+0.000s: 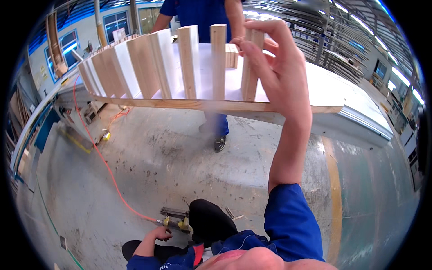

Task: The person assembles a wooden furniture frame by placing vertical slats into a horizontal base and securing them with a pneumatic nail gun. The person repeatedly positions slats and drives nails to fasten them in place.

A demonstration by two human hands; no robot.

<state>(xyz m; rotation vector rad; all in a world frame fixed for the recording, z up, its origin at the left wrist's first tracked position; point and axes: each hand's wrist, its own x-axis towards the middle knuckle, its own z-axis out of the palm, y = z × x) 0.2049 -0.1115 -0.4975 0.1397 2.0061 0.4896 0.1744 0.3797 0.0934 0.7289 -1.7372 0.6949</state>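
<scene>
My right hand reaches up and grips the top of an upright wooden block, the rightmost in a row on a curved wooden strip. Thumb and fingers wrap its upper end. Left of it stand more upright blocks, the nearest a narrow wooden block. My left hand hangs low by my knee, fingers loosely apart with nothing in them. Just beyond it a nail gun lies on the floor, apart from the hand as far as I can see.
Across the white-topped workbench stands a co-worker in blue, one hand close to the rightmost block. A short wooden block sits behind the row. An orange air hose crosses the floor to the nail gun. Wood scraps lie near my knee.
</scene>
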